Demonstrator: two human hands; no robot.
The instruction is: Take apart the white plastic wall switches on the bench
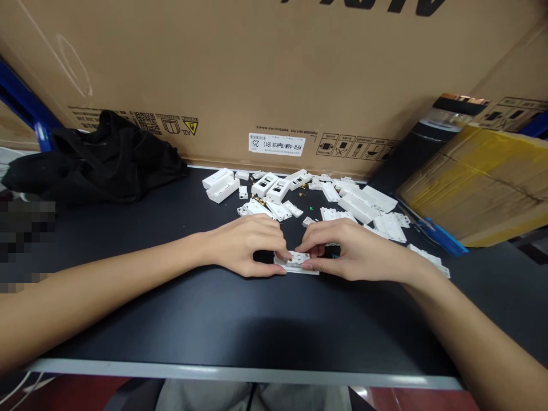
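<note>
Pinching a small white part (296,259) at its two ends, left hand (250,242) and right hand (342,248), over black table (184,325), other white pieces (358,208) lying beyond, cardboard box (205,68) behind.

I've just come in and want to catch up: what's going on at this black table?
A person's left hand and right hand are together on a small, white, plastic-looking rectangular assembly, fingertips gripping it from either side just above the black tabletop. Beyond the hands lie white box-shaped housings and scattered flat white pieces. A large brown cardboard box stands behind.
</note>
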